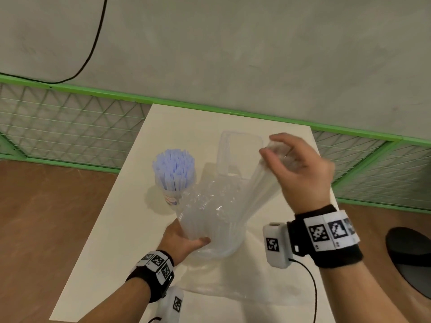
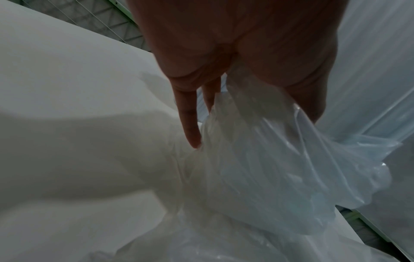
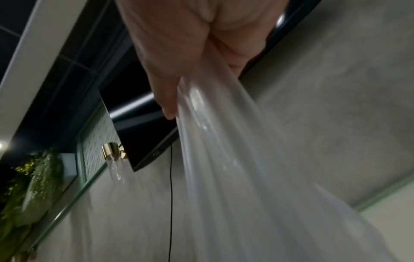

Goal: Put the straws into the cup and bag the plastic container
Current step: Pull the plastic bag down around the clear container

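A clear cup (image 1: 173, 197) full of pale blue straws (image 1: 173, 166) stands on the white table (image 1: 112, 241), left of centre. Both hands hold a clear plastic bag (image 1: 217, 215) in front of it. My left hand (image 1: 186, 238) grips the bag's near side low down, thumb on the film; in the left wrist view its fingers (image 2: 190, 124) lie against the crumpled bag (image 2: 268, 168). My right hand (image 1: 291, 162) pinches the bag's edge and holds it up taut, as the bag (image 3: 224, 159) shows below that hand (image 3: 170, 99). The clear rectangular container (image 1: 240, 150) sits behind the bag, its near end hidden.
A green wire fence (image 1: 70, 127) runs along the table's far side below a grey wall. A black cable (image 1: 93, 47) hangs on the wall. A dark round object (image 1: 410, 257) lies on the brown floor at the right.
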Available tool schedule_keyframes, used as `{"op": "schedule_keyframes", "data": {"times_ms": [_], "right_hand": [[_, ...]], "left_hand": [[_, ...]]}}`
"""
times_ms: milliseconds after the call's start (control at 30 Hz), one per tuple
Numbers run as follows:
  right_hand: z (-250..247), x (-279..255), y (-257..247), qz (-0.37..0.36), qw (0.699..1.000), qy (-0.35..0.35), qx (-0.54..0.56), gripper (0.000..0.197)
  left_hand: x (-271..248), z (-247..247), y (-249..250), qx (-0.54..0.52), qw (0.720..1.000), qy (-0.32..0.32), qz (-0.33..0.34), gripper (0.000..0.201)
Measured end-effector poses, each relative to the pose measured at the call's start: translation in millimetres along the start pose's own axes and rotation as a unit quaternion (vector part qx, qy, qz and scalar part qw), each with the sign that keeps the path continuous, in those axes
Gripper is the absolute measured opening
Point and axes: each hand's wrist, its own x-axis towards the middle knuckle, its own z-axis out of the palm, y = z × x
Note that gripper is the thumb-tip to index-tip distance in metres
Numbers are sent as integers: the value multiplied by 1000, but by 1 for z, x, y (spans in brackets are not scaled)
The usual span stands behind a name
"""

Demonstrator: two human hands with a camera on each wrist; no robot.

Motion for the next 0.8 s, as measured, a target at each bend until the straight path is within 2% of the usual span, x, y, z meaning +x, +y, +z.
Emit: {"op": "schedule_keyframes", "data": {"times_ms": [133, 300, 400, 467, 567, 633, 733, 800], "right_hand": [[-25, 28, -9, 28, 997, 61, 25, 24], [-67, 83, -16, 44, 983, 179, 23, 28], [-52, 109, -4, 16, 982, 183, 35, 24], [-23, 116, 13, 23, 988, 147, 39, 21], [21, 107, 51, 89, 994, 30, 64, 21], [43, 94, 75, 133, 990, -44, 32, 19], [64, 75, 97, 164, 966, -192, -59, 21], [69, 69, 105, 164, 935, -293, -113, 34]], "left_hand": [[-1, 0, 1, 0, 1000, 4, 1, 57], [-1, 0, 2, -9, 1000, 4, -2, 55], [-1, 0, 2, -17, 1000, 3, -1, 55], [0, 0, 2, -18, 1000, 5, -2, 56], [0, 0, 3, -11, 1000, 7, 3, 55], [-1, 0, 3, -13, 1000, 7, 2, 55], [0, 0, 2, -25, 1000, 8, -4, 57], [0, 0, 1, -25, 1000, 4, -7, 59]]}}
